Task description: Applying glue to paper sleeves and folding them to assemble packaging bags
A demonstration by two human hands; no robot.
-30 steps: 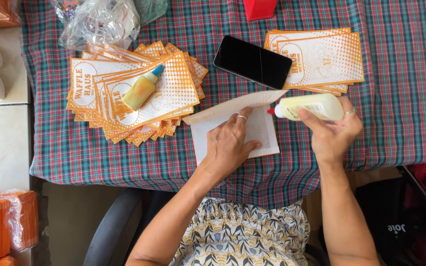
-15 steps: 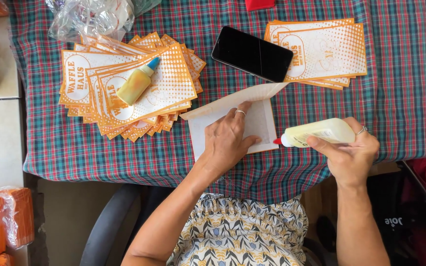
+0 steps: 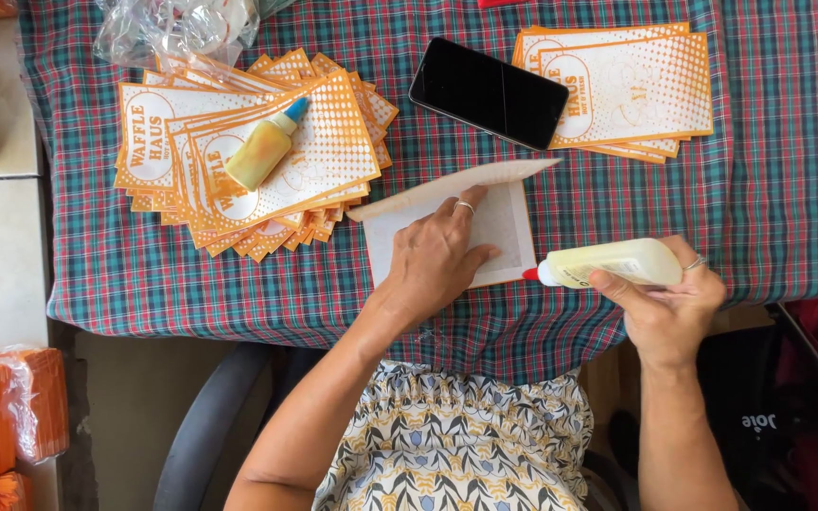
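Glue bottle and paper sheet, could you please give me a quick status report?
Left hand flat on paper sheet. Right hand grips glue bottle, red tip at sheet's lower right corner. Phone lies beyond, apart.

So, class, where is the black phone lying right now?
In the head view, the black phone lies on the checked tablecloth, upper middle, overlapping the right stack of orange cards.

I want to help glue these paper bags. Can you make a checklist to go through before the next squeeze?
1. Left hand pressing white paper bag flat: ok.
2. Top flap folded open: ok.
3. Right hand gripping glue bottle: ok.
4. Red tip at bag's lower right corner: ok.
5. Glue already on the paper: cannot tell.
6. Black phone lying clear of the tip: ok.
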